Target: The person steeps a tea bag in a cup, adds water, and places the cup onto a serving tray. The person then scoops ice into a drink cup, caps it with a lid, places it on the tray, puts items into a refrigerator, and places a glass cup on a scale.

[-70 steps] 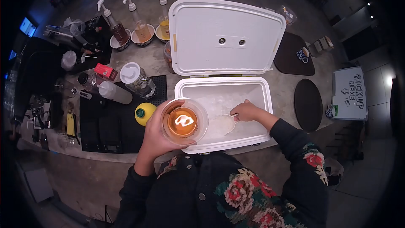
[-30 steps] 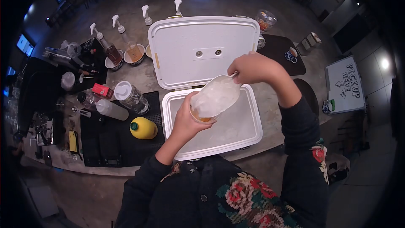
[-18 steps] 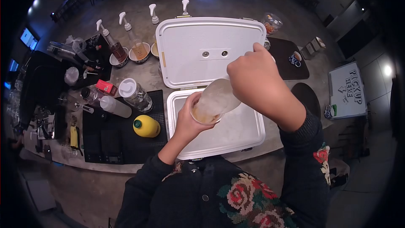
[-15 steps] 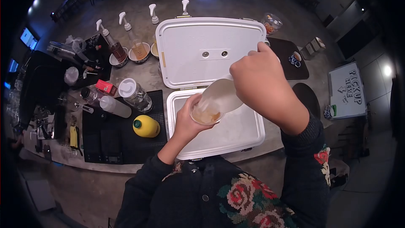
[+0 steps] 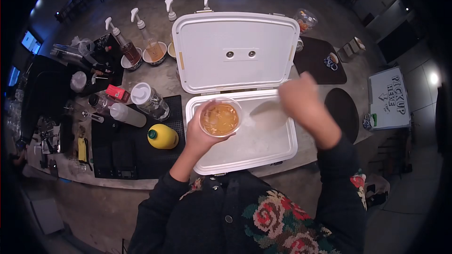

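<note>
My left hand (image 5: 200,131) is wrapped round a clear plastic cup (image 5: 220,118) that holds amber liquid with pieces of ice in it. The cup is over the left part of an open white cooler box (image 5: 212,162). To its right, my right hand (image 5: 303,99) is closed and smeared by motion. From that hand a pale translucent scoop (image 5: 272,113) points left, over the cooler's opening and apart from the cup. The handle is hidden in my fingers. Behind both hands stands the raised cooler lid (image 5: 235,33).
Left of the cooler, a black mat (image 5: 174,108) carries a yellow bottle (image 5: 163,136), a white squeeze bottle (image 5: 128,115) and a white-lidded clear jar (image 5: 149,101). Pump bottles (image 5: 153,51) stand in bowls behind. A dark tray (image 5: 318,61) and pickup sign (image 5: 388,99) are at the right.
The scoop was tipped over the cup with ice at its mouth. It has moved right and down, away from the cup. The cup has shifted slightly left, and its amber contents show fully.
</note>
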### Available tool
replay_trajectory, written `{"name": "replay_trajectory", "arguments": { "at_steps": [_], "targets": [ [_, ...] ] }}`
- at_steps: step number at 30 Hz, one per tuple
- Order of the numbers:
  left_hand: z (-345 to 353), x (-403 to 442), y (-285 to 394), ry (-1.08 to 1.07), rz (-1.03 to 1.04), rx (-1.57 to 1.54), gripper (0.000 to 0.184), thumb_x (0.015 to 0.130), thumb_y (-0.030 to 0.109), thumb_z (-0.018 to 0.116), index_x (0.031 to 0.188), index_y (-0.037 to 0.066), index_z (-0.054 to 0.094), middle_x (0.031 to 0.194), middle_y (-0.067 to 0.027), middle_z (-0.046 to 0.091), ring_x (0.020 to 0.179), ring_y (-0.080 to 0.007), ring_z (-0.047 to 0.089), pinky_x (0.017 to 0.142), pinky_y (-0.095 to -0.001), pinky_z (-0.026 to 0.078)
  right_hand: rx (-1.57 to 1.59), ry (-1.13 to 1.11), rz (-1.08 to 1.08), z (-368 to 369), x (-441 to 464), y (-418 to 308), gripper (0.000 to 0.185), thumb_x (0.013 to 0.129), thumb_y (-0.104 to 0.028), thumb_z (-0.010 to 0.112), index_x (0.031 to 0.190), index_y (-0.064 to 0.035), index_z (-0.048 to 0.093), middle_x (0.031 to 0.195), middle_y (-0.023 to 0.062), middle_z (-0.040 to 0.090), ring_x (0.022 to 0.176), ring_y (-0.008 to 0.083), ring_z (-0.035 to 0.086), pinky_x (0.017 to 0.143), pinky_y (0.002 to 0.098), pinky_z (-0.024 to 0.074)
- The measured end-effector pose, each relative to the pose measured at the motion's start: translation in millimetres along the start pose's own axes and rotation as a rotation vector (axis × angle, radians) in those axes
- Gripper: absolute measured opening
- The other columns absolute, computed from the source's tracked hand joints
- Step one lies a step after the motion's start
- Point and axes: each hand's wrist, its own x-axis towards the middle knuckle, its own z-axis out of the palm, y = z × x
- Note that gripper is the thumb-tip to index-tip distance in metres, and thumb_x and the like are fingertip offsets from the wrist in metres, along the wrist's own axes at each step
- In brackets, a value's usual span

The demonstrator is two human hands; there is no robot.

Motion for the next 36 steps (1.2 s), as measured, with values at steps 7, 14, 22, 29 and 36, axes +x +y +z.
{"name": "replay_trajectory", "arguments": {
  "at_steps": [7, 14, 22, 29, 36],
  "targets": [
    [-17, 3, -3, 0.007, -0.053, 0.067, 0.085, 0.047, 0.012, 0.084, 0.120, 0.003, 0.042, 0.114, -0.0108, 0.054, 0.101, -0.0252, 0.055, 0.089, -0.0324, 0.044, 0.231, -0.444, -0.252, 176, -33, -96, 0.015, 0.078, -0.014, 0.047, 0.076, -0.0096, 0.062, 0.071, 0.0096, 0.063, 0.067, 0.0288, 0.058, 0.067, 0.0415, 0.0382],
    [-12, 2, -7, 0.009, -0.054, 0.047, 0.085, 0.047, 0.010, 0.084, 0.120, 0.003, 0.041, 0.115, -0.0115, 0.052, 0.103, -0.0242, 0.054, 0.092, -0.0322, 0.042, 0.519, -0.487, -0.176, 202, -41, -120, 0.013, 0.079, -0.013, 0.047, 0.079, -0.0087, 0.059, 0.075, 0.0090, 0.063, 0.073, 0.0279, 0.058, 0.074, 0.0417, 0.0374],
    [-13, 4, -5, -0.040, -0.072, 0.049, 0.086, 0.047, 0.012, 0.085, 0.120, 0.004, 0.041, 0.113, -0.0116, 0.054, 0.102, -0.0244, 0.055, 0.091, -0.0325, 0.043, 0.806, -0.676, -0.340, 159, 0, -76, 0.005, 0.076, -0.008, 0.054, 0.073, -0.0031, 0.053, 0.070, 0.0061, 0.058, 0.067, 0.0231, 0.052, 0.068, 0.0345, 0.0396],
    [-11, 7, -3, -0.040, -0.085, 0.038, 0.089, 0.048, 0.010, 0.084, 0.123, 0.004, 0.037, 0.116, -0.0117, 0.051, 0.105, -0.0248, 0.053, 0.091, -0.0328, 0.043, 0.905, -0.893, -0.374, 80, 21, 3, 0.012, 0.073, -0.002, 0.055, 0.067, -0.0010, 0.044, 0.060, -0.0005, 0.047, 0.055, 0.0138, 0.037, 0.058, 0.0273, 0.0362],
    [5, 4, -2, -0.106, -0.067, -0.038, 0.089, 0.049, 0.009, 0.083, 0.124, 0.005, 0.036, 0.118, -0.0118, 0.049, 0.107, -0.0244, 0.051, 0.092, -0.0329, 0.042, 0.900, -0.668, -0.037, -18, 19, 49, 0.008, 0.069, 0.000, 0.056, 0.075, 0.0015, 0.061, 0.063, 0.0025, 0.057, 0.056, 0.0123, 0.046, 0.059, 0.0261, 0.0409]
  ]
}}
